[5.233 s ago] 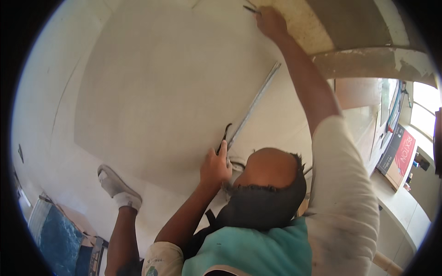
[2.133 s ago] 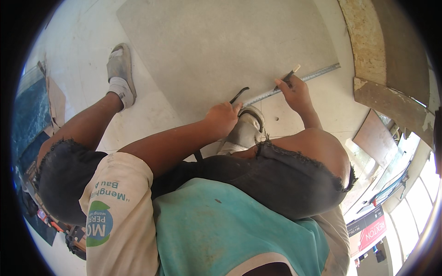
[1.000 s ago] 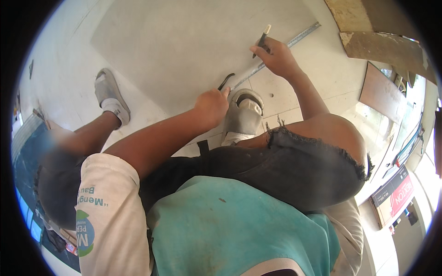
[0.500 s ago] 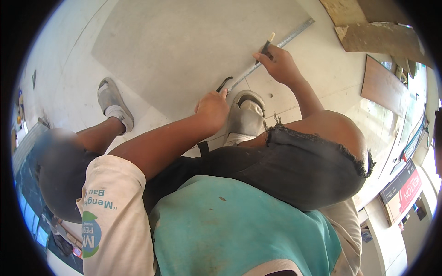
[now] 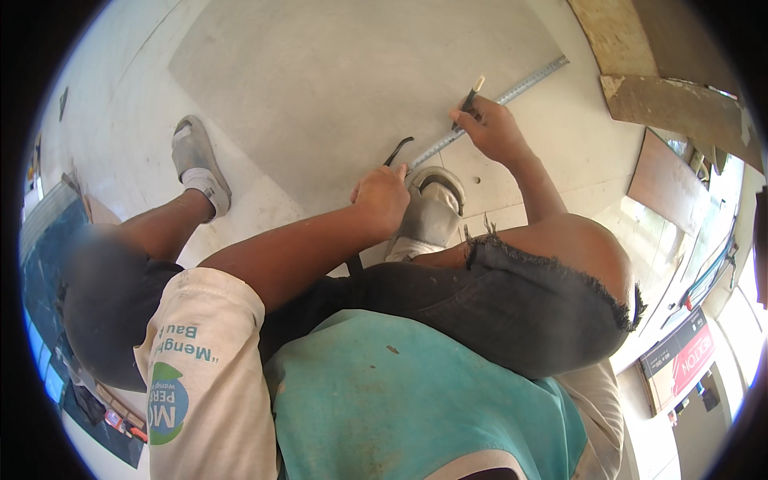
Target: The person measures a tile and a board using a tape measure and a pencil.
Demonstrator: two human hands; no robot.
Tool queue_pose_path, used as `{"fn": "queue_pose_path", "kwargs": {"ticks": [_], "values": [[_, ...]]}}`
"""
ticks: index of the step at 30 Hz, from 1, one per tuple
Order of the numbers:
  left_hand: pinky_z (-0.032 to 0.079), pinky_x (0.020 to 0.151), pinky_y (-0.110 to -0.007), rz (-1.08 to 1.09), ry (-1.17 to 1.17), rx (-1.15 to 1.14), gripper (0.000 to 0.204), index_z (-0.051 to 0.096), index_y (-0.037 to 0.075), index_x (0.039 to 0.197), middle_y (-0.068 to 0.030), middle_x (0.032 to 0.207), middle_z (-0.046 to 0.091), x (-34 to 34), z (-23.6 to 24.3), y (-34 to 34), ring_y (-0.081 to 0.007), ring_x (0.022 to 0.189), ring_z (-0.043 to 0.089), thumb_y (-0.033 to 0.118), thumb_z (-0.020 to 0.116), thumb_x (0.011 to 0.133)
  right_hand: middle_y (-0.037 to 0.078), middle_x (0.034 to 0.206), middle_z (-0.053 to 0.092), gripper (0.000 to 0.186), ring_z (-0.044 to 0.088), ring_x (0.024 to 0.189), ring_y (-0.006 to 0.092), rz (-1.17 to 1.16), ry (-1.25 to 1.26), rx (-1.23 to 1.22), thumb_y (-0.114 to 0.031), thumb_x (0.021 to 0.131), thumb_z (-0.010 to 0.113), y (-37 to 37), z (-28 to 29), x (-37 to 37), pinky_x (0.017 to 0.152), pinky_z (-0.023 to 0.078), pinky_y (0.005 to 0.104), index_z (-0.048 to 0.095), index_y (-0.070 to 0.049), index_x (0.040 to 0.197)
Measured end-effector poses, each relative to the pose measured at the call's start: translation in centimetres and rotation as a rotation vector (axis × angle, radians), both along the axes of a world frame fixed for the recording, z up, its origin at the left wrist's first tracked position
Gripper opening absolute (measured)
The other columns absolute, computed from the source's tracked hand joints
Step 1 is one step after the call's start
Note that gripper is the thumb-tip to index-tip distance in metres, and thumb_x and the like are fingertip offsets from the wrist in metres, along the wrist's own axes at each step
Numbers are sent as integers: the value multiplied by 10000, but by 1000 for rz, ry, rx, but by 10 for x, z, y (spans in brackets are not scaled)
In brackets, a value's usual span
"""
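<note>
A silver measuring tape (image 5: 524, 84) lies stretched diagonally along the right edge of a large grey panel (image 5: 320, 72) on the floor. My left hand (image 5: 381, 196) is closed at the tape's near end, index finger against it; whatever its palm encloses is hidden. A thin black curved strip, like a strap (image 5: 398, 150), sticks out beside that hand. Farther along the tape, my right hand (image 5: 494, 128) grips a dark pencil (image 5: 470, 98) with its pale end upward. The right hand's lower side rests at or just over the tape; exact contact is unclear.
My right shoe (image 5: 432, 210) stands close to the tape's near end, my left shoe (image 5: 198, 156) left of the panel. Brown boards (image 5: 676, 104) lie at the far right, with a red-and-black box (image 5: 680, 360) nearer. Pale floor tiles (image 5: 552, 192) surround the panel.
The scene sits slightly lower and further right in the view. The tape's marked face shows broader near my left hand. Both hands keep their grips, and the pencil stays upright.
</note>
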State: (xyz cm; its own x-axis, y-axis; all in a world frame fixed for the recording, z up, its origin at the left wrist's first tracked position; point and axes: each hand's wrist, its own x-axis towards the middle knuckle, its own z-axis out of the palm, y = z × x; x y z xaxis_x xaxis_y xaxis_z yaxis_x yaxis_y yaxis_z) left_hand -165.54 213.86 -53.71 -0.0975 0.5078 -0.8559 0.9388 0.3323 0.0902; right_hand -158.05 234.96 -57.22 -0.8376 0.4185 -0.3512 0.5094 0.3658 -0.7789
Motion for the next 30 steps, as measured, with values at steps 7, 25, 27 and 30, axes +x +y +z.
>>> {"fn": "queue_pose_path", "kwargs": {"ticks": [7, 25, 27, 30], "values": [[549, 720, -409, 129, -59, 104, 641, 330, 24, 1453, -209, 1066, 558, -1, 0, -5, -323, 979, 614, 69, 570, 861, 141, 717, 646, 301, 608, 642, 237, 67, -2, -23, -273, 881, 670, 0, 3, -7, 607, 469, 355, 623, 24, 861], [577, 537, -382, 43, -28, 5, 833, 266, -20, 1470, -154, 1086, 571, -2, 0, 0, -258, 1019, 575, 187, 678, 776, 141, 660, 608, 299, 571, 580, 238, 117, 10, -7, -260, 868, 679, 2, -8, -7, 565, 448, 363, 600, 24, 825], [576, 536, -382, 40, -28, 10, 827, 267, -15, 1471, -155, 1085, 571, -2, 1, 1, -259, 1017, 577, 188, 674, 780, 144, 665, 612, 294, 579, 588, 243, 124, 9, -5, -260, 868, 678, 3, -8, -6, 569, 451, 364, 604, 23, 832], [576, 537, -380, 60, -31, 18, 821, 268, -10, 1472, -159, 1088, 571, -1, 0, 1, -260, 1023, 575, 185, 670, 784, 147, 672, 616, 289, 590, 601, 252, 132, 12, -2, -260, 869, 676, 3, -11, -6, 577, 456, 368, 609, 20, 840]]}}
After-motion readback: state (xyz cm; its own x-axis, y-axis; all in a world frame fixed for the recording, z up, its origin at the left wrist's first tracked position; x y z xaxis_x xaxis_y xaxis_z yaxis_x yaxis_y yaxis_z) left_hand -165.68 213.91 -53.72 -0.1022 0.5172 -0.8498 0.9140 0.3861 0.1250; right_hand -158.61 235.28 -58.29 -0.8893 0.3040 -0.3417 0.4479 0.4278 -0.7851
